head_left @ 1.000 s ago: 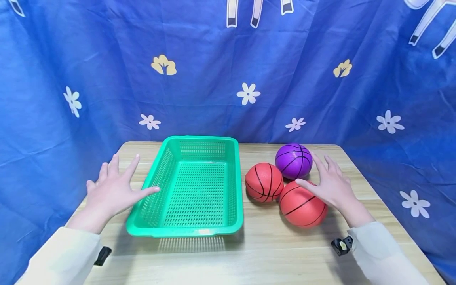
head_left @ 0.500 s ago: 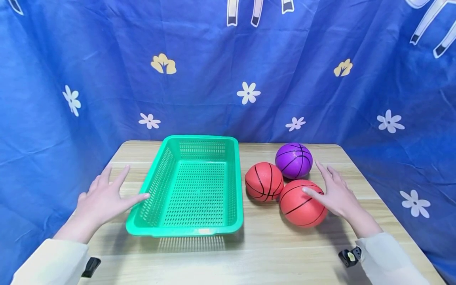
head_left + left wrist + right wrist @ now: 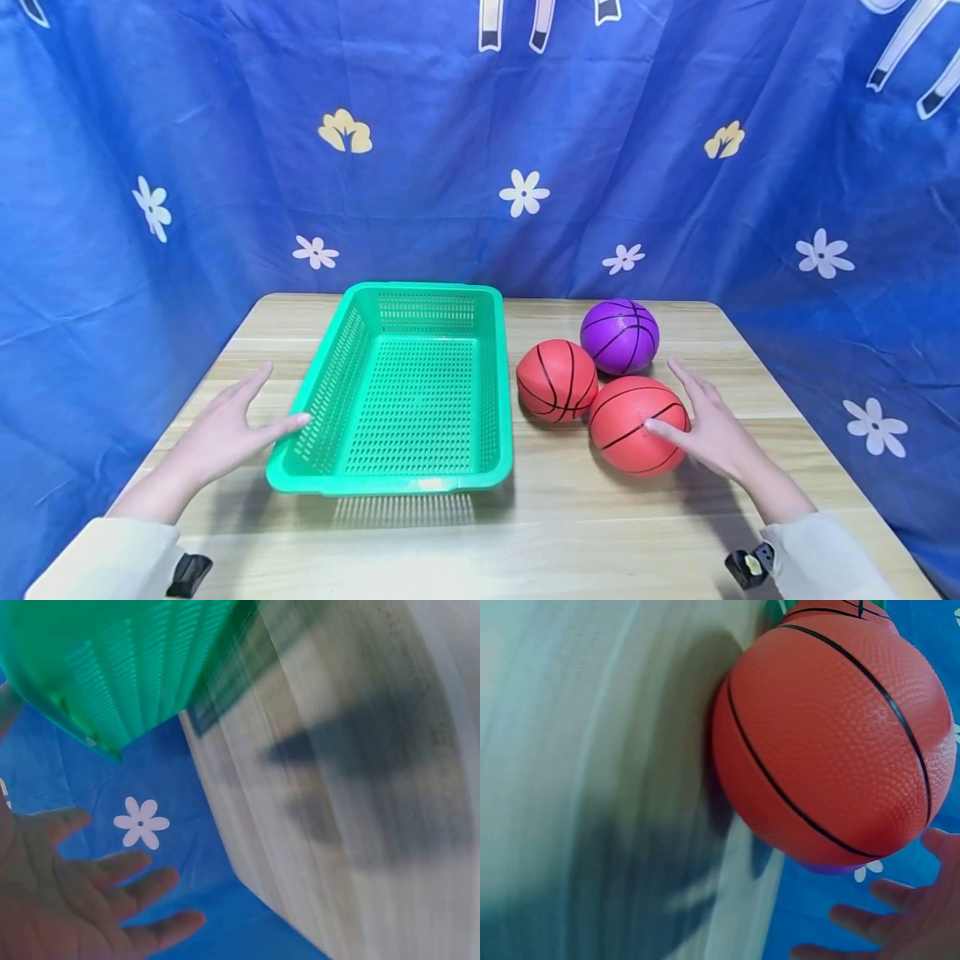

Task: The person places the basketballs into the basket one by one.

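A green plastic basket with perforated walls stands left of centre on the table. Beside its left rim is my left hand, fingers spread and relaxed, holding nothing; its thumb overlaps the rim in the head view, and I cannot tell if they touch. To the basket's right sit a larger red toy basketball, a smaller red one and a purple one. My right hand hovers at the larger ball's right side, fingers extended. In the right wrist view its thumb lies close to that ball; contact is unclear.
The wooden table has its far edge against a blue curtain with printed flowers, which also hangs at both sides. Black wrist devices sit at both sleeves. The balls stand close together near the basket's right wall.
Both hands have come lower and nearer to the table. The left has shifted slightly outward to the left, the right outward to the larger red ball's right side. Basket and balls have stayed put.
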`<state>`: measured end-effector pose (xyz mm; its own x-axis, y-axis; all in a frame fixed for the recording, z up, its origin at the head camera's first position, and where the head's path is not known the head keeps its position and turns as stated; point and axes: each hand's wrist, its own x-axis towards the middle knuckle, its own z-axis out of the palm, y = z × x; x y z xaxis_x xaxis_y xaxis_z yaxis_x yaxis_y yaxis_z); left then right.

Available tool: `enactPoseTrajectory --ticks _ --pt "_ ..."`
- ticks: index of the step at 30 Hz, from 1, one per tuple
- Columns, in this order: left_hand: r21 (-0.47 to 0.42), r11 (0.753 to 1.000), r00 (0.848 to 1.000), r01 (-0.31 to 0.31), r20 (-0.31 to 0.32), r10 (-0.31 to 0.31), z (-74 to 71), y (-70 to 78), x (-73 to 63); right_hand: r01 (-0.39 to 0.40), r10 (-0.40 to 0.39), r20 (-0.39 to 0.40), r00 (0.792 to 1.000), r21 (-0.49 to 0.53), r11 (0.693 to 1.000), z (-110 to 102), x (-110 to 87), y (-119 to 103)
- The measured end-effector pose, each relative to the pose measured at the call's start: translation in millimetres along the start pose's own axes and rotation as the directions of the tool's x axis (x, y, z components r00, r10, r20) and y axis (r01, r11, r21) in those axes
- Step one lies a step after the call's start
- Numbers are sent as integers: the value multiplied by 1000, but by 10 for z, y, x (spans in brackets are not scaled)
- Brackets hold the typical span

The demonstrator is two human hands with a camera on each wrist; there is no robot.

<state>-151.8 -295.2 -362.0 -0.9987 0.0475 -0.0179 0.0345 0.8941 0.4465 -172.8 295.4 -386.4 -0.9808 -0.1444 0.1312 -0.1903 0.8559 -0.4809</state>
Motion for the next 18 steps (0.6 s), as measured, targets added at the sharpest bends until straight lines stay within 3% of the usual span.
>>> enactPoseTrajectory --ticks 10,18 --pt "-212 976 995 43 97 -23 35 -58 -2 28 -28 -2 1000 143 989 80 -56 77" --pt "-333 942 993 53 120 -14 54 -64 -30 61 -76 37 996 307 950 97 -85 139"
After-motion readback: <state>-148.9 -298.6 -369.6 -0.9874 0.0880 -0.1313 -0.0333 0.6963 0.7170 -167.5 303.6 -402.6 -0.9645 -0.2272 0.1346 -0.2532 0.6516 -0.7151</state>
